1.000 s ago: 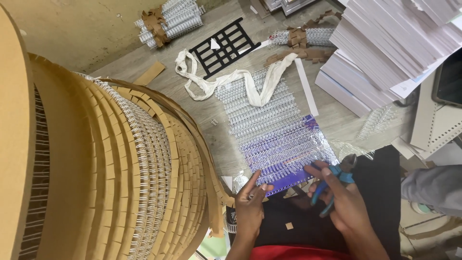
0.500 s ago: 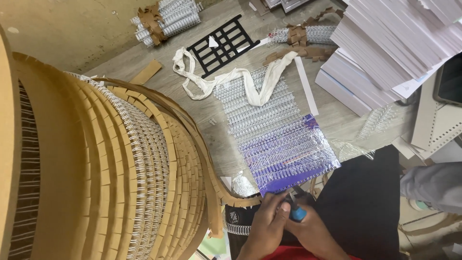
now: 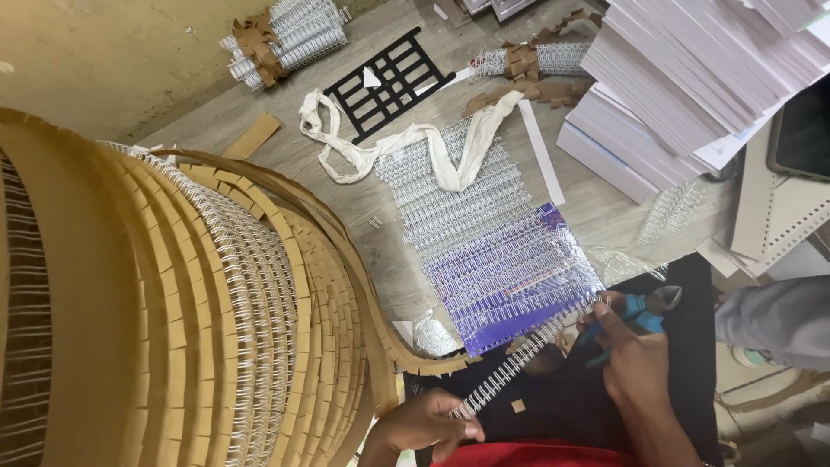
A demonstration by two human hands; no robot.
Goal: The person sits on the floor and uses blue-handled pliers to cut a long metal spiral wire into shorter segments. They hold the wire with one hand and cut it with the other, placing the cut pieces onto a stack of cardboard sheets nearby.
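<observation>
A silver wire binding coil strip (image 3: 519, 363) runs slantwise between my hands, over my dark lap. My left hand (image 3: 428, 424) pinches its lower end near the bottom edge. My right hand (image 3: 635, 350) holds blue-handled cutting pliers (image 3: 644, 307) at the strip's upper end. The strip comes off a big spool (image 3: 216, 329) of coil wound with brown paper on the left. Just above my hands, several cut coil pieces (image 3: 510, 268) lie side by side on a purple sheet on the wooden table (image 3: 605, 207).
More cut coils (image 3: 441, 195) lie under a white cloth strip (image 3: 406, 151). A black plastic grid (image 3: 391, 82) and coil bundles with brown paper (image 3: 290, 39) sit farther back. Tall white paper stacks (image 3: 692, 78) fill the top right. A grey sleeve (image 3: 774, 316) is at right.
My hands were together near my lap half a second ago. Now they have spread apart, with a length of coil stretched between them and the pliers raised to its upper end.
</observation>
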